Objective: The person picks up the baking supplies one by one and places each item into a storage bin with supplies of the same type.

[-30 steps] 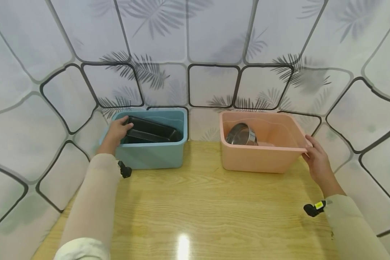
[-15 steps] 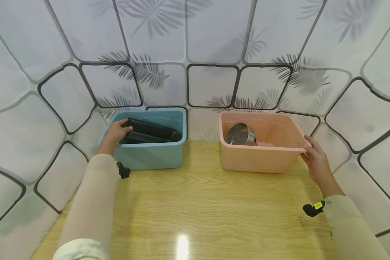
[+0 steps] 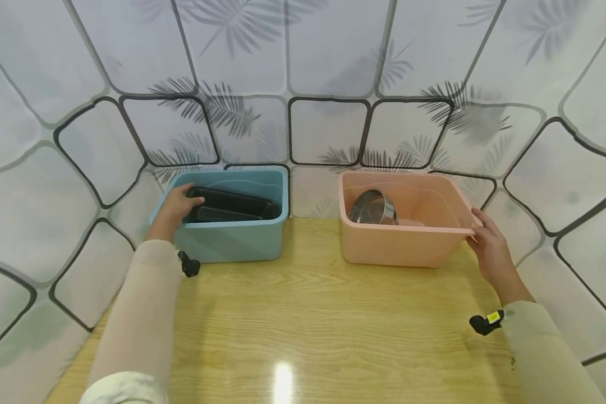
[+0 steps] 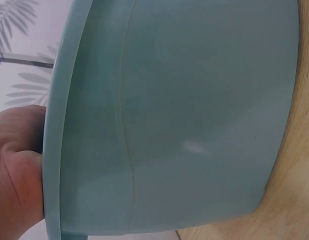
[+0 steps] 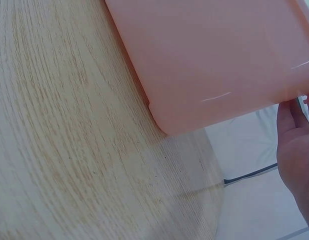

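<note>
In the head view my left hand (image 3: 174,209) reaches over the left end of a light blue plastic bin (image 3: 229,242). It pinches the left end of a black rectangular loaf pan (image 3: 237,202), which lies slanted inside; the thumb shows on the pan's inner side. The left wrist view shows the bin's wall (image 4: 194,115), with part of the hand (image 4: 17,172) behind the rim. At the right, my right hand (image 3: 492,247) grips the right rim corner of a peach-coloured bin (image 3: 394,247). A round silver metal pan (image 3: 373,209) leans inside that bin's left end.
Both bins stand at the back of a light wood-grain table (image 3: 303,314), with a gap between them. A patterned cloth (image 3: 328,129) with leaves and grey outlines hangs behind and along both sides.
The black loaf pan has sunk slightly lower in the blue bin, my left hand moving down with it. The right hand keeps its place on the peach bin's rim.
</note>
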Demonstrator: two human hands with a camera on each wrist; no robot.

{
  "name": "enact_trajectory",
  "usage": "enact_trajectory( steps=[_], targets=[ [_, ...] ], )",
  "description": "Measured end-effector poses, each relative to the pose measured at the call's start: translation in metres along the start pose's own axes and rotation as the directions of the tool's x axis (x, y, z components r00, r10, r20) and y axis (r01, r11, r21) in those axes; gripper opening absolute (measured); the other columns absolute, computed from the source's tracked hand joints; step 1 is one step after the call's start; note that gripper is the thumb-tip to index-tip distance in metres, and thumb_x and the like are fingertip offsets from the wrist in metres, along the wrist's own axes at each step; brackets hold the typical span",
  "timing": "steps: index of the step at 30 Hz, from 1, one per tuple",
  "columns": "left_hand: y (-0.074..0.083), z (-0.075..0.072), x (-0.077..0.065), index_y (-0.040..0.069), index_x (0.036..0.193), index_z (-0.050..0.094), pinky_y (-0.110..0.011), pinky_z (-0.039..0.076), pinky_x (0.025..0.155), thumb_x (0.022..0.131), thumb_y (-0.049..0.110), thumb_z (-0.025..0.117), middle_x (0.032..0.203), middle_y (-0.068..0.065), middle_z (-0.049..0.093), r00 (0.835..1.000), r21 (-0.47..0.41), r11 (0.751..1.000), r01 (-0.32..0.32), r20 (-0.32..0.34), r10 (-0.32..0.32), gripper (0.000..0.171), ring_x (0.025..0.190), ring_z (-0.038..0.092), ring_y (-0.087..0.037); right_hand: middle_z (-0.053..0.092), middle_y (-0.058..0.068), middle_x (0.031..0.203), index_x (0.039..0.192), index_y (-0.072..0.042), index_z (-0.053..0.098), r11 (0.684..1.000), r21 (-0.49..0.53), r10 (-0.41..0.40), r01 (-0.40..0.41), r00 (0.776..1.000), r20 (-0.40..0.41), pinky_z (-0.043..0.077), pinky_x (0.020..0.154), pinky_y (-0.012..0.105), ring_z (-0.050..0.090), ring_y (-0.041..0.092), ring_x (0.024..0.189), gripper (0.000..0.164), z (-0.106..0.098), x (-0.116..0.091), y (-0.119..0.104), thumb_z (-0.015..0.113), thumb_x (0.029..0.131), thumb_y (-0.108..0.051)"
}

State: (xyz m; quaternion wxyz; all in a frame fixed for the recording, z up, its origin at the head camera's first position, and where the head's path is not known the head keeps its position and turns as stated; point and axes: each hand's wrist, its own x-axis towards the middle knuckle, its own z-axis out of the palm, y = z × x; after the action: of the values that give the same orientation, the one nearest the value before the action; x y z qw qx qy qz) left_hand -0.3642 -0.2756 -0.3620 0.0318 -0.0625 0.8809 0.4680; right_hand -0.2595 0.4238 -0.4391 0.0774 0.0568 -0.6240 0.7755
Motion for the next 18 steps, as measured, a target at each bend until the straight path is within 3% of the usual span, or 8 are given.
enact_trajectory(
  steps=[10,18],
  targets=[
    [-0.0003,0.0003,-0.0004,0.004,0.162,0.010,-0.062,0.025,0.119,0.107,0.019,0.051,0.168,-0.021,0.001,1.000,-0.023,1.000,0.000,-0.015,0.000,0.069,0.151,0.014,-0.047,0.032,-0.002,0.159,0.163,-0.017,0.017,0.998,0.054,-0.013,0.014,1.000,-0.002,0.039,0.096,0.009,0.057,-0.006,0.118,0.059,0.0028,0.0011,0.0001,0.041,0.109,-0.016],
    [0.0012,0.0016,-0.0022,0.004,0.162,0.011,-0.062,0.029,0.118,0.108,0.019,0.049,0.164,-0.027,0.017,1.000,0.014,1.000,-0.020,-0.010,0.020,0.068,0.148,0.025,-0.048,0.022,0.000,0.164,0.163,-0.017,0.015,0.990,0.138,0.017,-0.007,0.997,-0.073,0.040,0.099,0.010,0.060,-0.007,0.114,0.065,0.0078,-0.0020,-0.0030,0.048,0.108,-0.018]
  ],
)
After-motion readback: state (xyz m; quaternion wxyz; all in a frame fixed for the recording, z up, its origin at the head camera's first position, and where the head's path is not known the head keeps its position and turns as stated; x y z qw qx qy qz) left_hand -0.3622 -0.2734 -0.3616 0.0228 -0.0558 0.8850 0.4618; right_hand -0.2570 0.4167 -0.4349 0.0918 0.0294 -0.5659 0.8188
